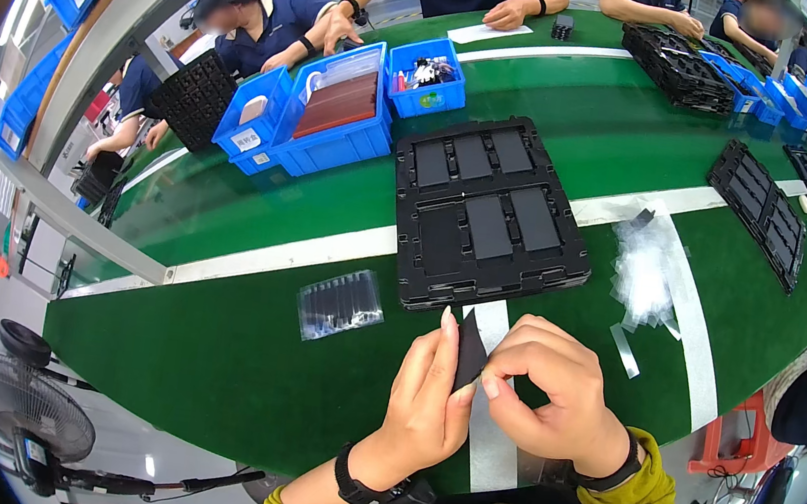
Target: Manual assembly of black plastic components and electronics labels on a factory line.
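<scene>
My left hand (pixel 424 396) is closed around a thin black rectangular piece (pixel 470 353), held tilted between fingers and thumb above the table's near edge. At the piece's right edge, my right hand (pixel 554 379) has thumb and forefinger pinched together; whether a film or tab is caught there is too small to make out. Just beyond my hands lies a stack of black plastic trays (pixel 418 254), with several dark grey flat pieces (pixel 489 227) in the top one's slots. To its left rests a clear sheet with black strips (pixel 341 305).
A heap of clear film pieces (pixel 645 272) lies right of the trays. Blue bins (pixel 335 151) stand beyond at the left, one holding reddish-brown sheets (pixel 338 108). Another black tray (pixel 756 210) lies farther right. Co-workers sit across the green table (pixel 199 358) and at the right.
</scene>
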Available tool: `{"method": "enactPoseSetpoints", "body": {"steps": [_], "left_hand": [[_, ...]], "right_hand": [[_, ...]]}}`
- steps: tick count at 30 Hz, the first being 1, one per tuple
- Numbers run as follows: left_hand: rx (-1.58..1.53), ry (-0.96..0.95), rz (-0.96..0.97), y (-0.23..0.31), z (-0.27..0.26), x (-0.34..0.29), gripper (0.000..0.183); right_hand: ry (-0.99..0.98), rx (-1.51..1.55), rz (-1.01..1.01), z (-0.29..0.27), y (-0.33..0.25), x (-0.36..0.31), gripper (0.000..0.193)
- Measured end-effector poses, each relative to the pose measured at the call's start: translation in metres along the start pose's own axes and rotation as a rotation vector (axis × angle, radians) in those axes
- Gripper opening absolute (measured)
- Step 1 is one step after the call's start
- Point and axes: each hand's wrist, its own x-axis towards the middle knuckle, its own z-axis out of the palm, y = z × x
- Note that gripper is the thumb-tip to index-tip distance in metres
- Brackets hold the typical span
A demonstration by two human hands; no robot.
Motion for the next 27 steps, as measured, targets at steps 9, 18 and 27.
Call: {"method": "enactPoseSetpoints", "body": {"steps": [9, 18, 27], "left_hand": [[-0.032, 0.061, 0.044, -0.002, 0.005, 0.002, 0.048], [-0.087, 0.007, 0.030, 0.002, -0.001, 0.000, 0.049], [-0.063, 0.038, 0.070, -0.003, 0.002, 0.000, 0.049]], "right_hand": [[-0.056, 0.074, 0.065, -0.002, -0.005, 0.002, 0.009], [-0.150, 0.120, 0.118, -0.003, -0.008, -0.001, 0.008], [-0.180, 0.049, 0.097, -0.001, -0.010, -0.001, 0.008]]}}
